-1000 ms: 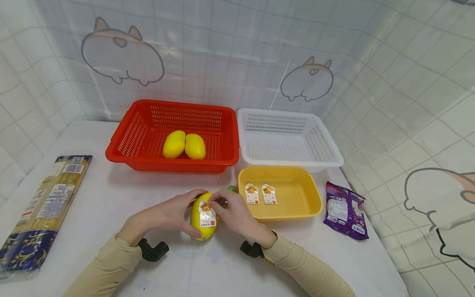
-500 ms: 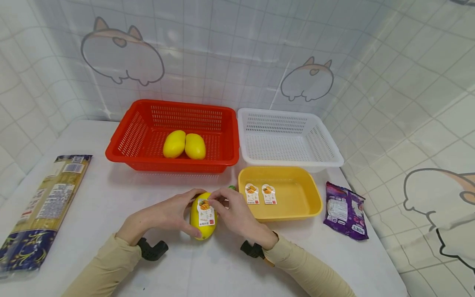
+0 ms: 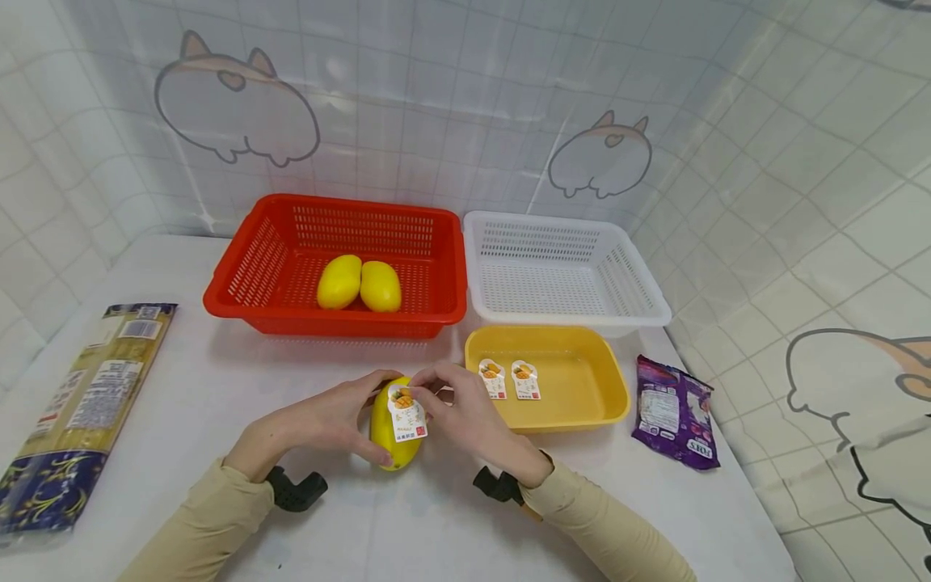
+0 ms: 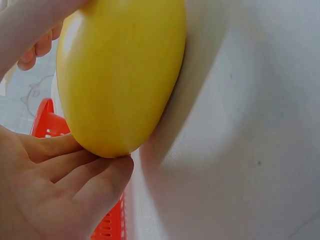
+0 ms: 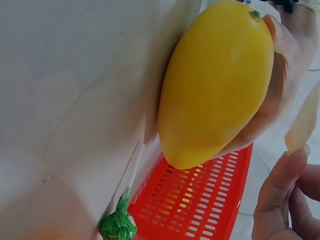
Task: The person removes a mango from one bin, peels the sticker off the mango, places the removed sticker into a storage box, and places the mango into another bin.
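A yellow mango (image 3: 383, 432) lies on the white table, its ends between the thumb and fingers of my left hand (image 3: 327, 422). The left wrist view shows those fingers against one end of the mango (image 4: 122, 75). My right hand (image 3: 465, 416) pinches a white label sticker (image 3: 408, 416) by its edge, over the mango. In the right wrist view the sticker (image 5: 303, 122) stands apart from the fruit, held between thumb and fingertip. Two more stickers (image 3: 492, 380) lie at the left of the yellow tray (image 3: 582, 416).
Behind stand a red basket (image 3: 334, 326) holding two mangoes (image 3: 339, 282) and a white basket (image 3: 567, 315). A noodle packet (image 3: 94, 404) lies left, a purple snack bag (image 3: 676, 412) right. A green-wrapped lollipop (image 5: 118, 225) lies beside the mango.
The sticker in my right hand shifts and tilts slightly over the mango. My left hand keeps its hold, and the mango stays nearly in place.
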### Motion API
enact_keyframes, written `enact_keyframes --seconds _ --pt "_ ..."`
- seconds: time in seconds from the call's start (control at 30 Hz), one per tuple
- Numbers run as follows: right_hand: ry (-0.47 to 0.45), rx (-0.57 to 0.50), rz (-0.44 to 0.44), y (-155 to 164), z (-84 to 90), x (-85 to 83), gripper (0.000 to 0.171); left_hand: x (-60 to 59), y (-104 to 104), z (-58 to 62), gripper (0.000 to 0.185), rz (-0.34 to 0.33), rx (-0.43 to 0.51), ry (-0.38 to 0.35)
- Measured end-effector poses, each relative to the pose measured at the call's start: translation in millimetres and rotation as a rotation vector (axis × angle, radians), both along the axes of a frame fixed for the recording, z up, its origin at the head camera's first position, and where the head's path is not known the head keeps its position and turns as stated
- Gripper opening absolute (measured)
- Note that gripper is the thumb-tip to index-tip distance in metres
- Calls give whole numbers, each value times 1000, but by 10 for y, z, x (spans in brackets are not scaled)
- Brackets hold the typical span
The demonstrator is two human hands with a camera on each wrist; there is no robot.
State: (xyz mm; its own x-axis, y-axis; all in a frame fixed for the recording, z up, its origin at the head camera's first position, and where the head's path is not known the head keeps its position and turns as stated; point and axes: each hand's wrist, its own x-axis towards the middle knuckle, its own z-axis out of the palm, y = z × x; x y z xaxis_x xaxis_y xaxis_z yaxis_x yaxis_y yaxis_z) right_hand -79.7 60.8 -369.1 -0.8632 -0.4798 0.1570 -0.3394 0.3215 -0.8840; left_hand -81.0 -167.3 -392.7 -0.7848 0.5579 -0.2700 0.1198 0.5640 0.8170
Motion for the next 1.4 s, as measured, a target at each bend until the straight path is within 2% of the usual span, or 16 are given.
enact_keyframes --seconds 0.27,0.5,0.8,1.07,1.4 --pt "-16 -3 10 22 19 -12 9 -5 5 15 106 6 -14 2" --pt "-69 7 -1 45 52 -33 12 -7 15 17 105 8 -8 14" --pt "45 24 22 99 108 -64 8 -10 10 10 107 11 -18 16" --pt "35 36 -7 146 164 -85 10 -2 12 -2 110 14 -32 14" --pt "92 31 -18 179 195 -112 8 -2 11 13 107 8 -26 23"
